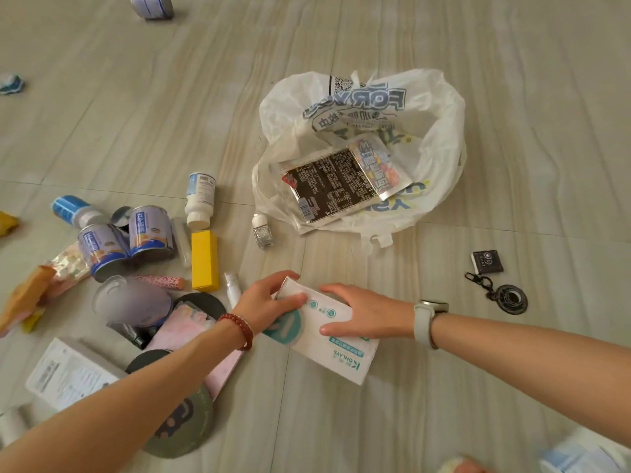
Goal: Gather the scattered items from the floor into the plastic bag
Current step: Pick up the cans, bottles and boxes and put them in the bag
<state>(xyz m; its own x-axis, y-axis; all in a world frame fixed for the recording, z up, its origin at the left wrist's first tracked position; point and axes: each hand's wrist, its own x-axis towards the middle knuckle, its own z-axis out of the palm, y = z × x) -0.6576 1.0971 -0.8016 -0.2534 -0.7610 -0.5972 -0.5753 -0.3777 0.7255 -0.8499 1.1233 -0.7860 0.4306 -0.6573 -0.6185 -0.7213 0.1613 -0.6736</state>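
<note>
White box [336, 339] between both hands [269, 298]

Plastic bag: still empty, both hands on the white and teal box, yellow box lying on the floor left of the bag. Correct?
Not quite: the plastic bag is not empty. The head view shows a dark printed snack packet already inside it. The rest holds: left hand and right hand on the white and teal box, yellow box on the floor.

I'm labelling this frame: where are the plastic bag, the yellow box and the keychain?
plastic bag [444, 107]: head view, right wall.
yellow box [204, 259]: head view, top face.
keychain [511, 299]: head view, round pendant.
</note>
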